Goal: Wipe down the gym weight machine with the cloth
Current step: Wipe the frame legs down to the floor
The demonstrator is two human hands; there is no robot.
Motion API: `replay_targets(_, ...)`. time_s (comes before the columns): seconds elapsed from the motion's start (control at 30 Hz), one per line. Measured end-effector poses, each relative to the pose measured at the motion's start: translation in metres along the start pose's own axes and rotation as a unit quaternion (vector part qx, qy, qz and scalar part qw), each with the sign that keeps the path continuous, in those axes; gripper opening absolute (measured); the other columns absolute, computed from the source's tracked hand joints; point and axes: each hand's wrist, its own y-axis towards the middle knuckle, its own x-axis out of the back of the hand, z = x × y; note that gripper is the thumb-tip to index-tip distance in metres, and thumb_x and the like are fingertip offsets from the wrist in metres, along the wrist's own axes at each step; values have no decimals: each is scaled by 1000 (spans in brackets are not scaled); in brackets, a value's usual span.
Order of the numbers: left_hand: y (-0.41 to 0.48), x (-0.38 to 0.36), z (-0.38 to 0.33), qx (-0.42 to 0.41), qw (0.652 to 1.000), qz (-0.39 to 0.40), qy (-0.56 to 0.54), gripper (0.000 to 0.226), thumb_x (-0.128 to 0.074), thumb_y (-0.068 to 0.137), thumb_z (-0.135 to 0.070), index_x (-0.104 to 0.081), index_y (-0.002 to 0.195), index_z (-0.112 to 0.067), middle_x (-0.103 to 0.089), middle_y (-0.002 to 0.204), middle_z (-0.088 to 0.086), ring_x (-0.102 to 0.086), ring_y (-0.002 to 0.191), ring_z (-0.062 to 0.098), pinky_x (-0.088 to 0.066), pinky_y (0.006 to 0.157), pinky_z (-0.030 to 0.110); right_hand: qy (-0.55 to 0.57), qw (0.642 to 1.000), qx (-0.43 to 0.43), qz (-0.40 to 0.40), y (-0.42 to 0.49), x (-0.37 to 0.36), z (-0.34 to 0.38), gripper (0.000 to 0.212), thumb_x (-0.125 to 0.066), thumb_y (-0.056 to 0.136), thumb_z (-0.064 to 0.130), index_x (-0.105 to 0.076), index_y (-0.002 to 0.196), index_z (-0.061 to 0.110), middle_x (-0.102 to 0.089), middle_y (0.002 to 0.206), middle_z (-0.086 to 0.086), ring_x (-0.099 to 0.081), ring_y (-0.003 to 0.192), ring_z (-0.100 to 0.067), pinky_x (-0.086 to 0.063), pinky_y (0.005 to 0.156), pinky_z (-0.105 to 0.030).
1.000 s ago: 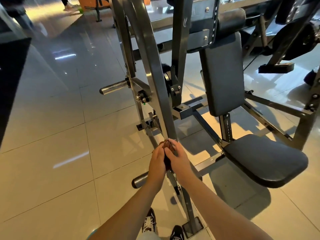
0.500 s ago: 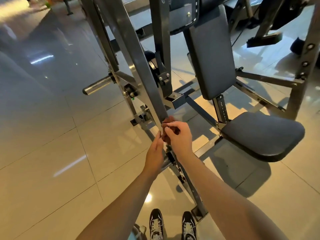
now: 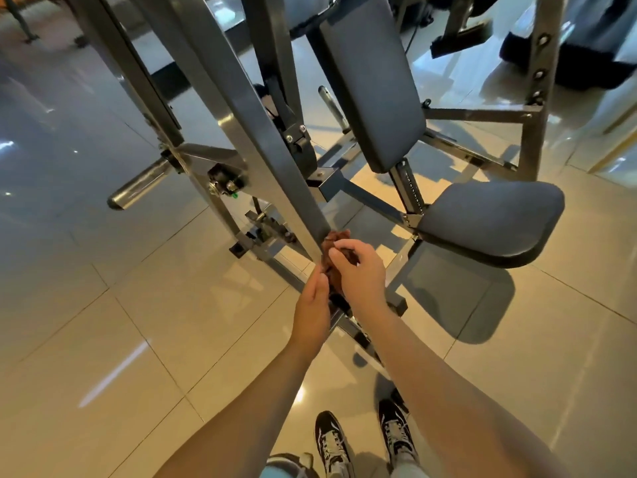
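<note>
Most of the cloth is hidden under the right hand; the slanted bar vanishes behind it and the left hand, its top cut off above.

Brown cloth (crumpled) pressed against the slanted bar of the weight machine.

The crumpled brown cloth lies against the lower end of the slanted grey steel beam, between the left hand, which seems to touch it, and the right hand pinching it. Right of the beam sits the dark padded seat, with the dark padded backrest upright behind it. Left of the beam juts the round chrome peg.
</note>
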Motion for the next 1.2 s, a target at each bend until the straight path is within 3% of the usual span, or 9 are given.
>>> replay_targets(0.07,-1,5,-3,-4,1000,0,11,39,-27,111,-36,-40,148,-42,-59,124,-28,-61,109,-10,-54,84,12,2,1000,18,-17,-2,-10,3,12,-63,100,24,-64,103,35,-59,107,17,-53,95,4,-37,85,-8)
replay_targets(0.2,2,7,-2,-10,998,-3,69,44,-26,111,-40,-33,154,-38,-44,131,-24,-42,124,-4,-35,99,14,41,994,-73,-64,-6,-9,-18,12,-60,102,24,-62,97,34,-60,94,18,-59,90,-4,-50,85,-21)
replay_targets(0.37,4,11,-1,-25,996,3,89,39,-26,112,-37,-41,148,-38,-52,127,-26,-50,107,-22,-40,84,-2,52,996,-42,-52,1,-8,2,10,-60,101,23,-68,107,26,-63,100,14,-60,94,-6,-51,73,-11)
replay_targets(0.43,5,12,-1,-32,995,-1,94,40,-25,111,-37,-46,146,-35,-57,123,-22,-52,100,-27,-42,78,-3,55,997,-2,-54,3,-17,7,10,-60,101,25,-65,108,29,-64,108,10,-60,100,-6,-48,79,-12)
replay_targets(0.6,5,12,-1,-27,994,1,105,43,-27,112,-35,-37,153,-32,-45,128,-23,-45,108,-15,-32,71,-11,36,991,-83,-103,-5,-21,-21,7,-55,104,24,-59,102,30,-63,101,6,-63,90,-8,-58,82,-23)
replay_targets(0.7,3,15,-2,-20,996,10,87,41,-27,111,-36,-36,151,-37,-45,132,-23,-41,122,-5,-34,75,-8,73,985,-132,-83,-4,-17,-14,10,-57,103,19,-62,101,28,-65,101,1,-65,89,-12,-54,70,-19)
replay_targets(0.87,6,26,0,-37,996,17,81,39,-27,110,-43,-41,146,-44,-57,136,-22,-54,121,-9,-47,92,7,36,996,2,-79,-3,-31,12,11,-59,102,23,-65,109,28,-60,111,9,-57,99,-4,-43,82,-10)
replay_targets(1.07,13,25,10,-19,996,19,84,44,-28,111,-40,-33,154,-40,-44,151,-13,-41,133,1,-37,79,-6,45,984,-136,-101,-4,-23,-20,10,-58,102,24,-65,103,31,-66,104,3,-63,95,-14,-59,92,-38)
replay_targets(1.2,11,26,8,-32,996,28,73,40,-28,111,-40,-42,148,-42,-58,139,-14,-55,125,-1,-48,92,8,36,994,-51,-86,-2,-26,3,9,-62,100,26,-67,100,34,-65,107,8,-61,98,-10,-53,86,-22)
